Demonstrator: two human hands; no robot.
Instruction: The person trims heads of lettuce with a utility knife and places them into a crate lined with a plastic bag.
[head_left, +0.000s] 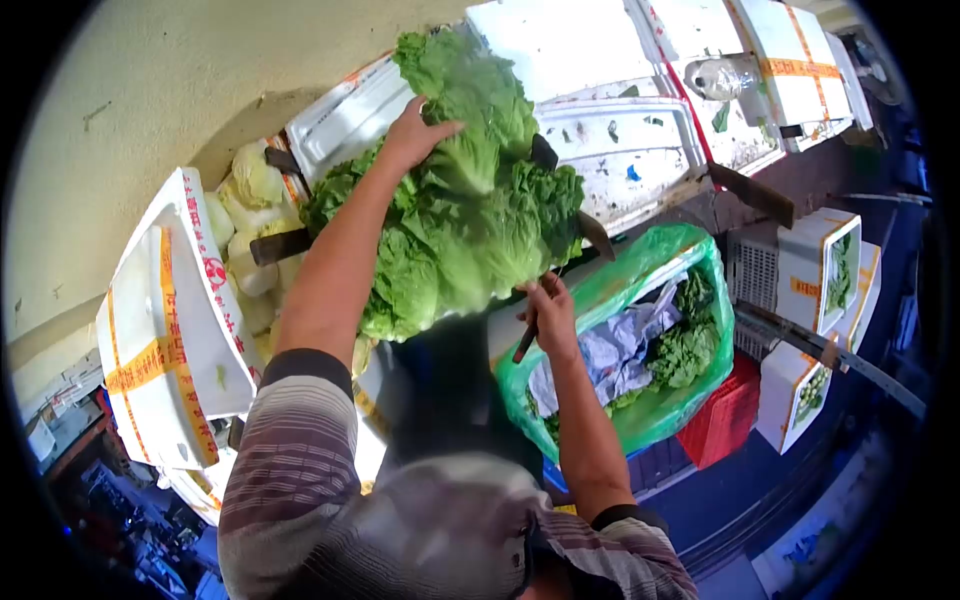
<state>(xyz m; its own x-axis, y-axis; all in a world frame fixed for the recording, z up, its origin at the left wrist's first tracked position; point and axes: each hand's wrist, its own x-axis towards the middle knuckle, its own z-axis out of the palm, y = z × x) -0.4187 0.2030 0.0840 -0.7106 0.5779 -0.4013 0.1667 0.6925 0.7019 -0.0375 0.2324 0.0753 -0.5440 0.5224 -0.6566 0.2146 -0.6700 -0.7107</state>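
Observation:
A pile of leafy green lettuce point(450, 250) lies in front of me, across the boxes. My left hand point(412, 138) grips a head of lettuce point(485, 115) at the top of the pile, thumb spread over its leaves and the other fingers partly hidden. At the near edge of the pile, my right hand point(550, 312) is closed around a small knife point(525, 343). Its dark handle sticks out below the fingers, and the blade is hard to make out against the leaves.
A box lined with a green plastic bag point(715, 375) stands to the right, holding lettuce and crumpled paper point(610, 345). Pale cabbages point(255, 265) and a white foam box point(165, 345) are at left. Foam lids point(625, 150) lie behind. A red crate point(722, 415) sits right.

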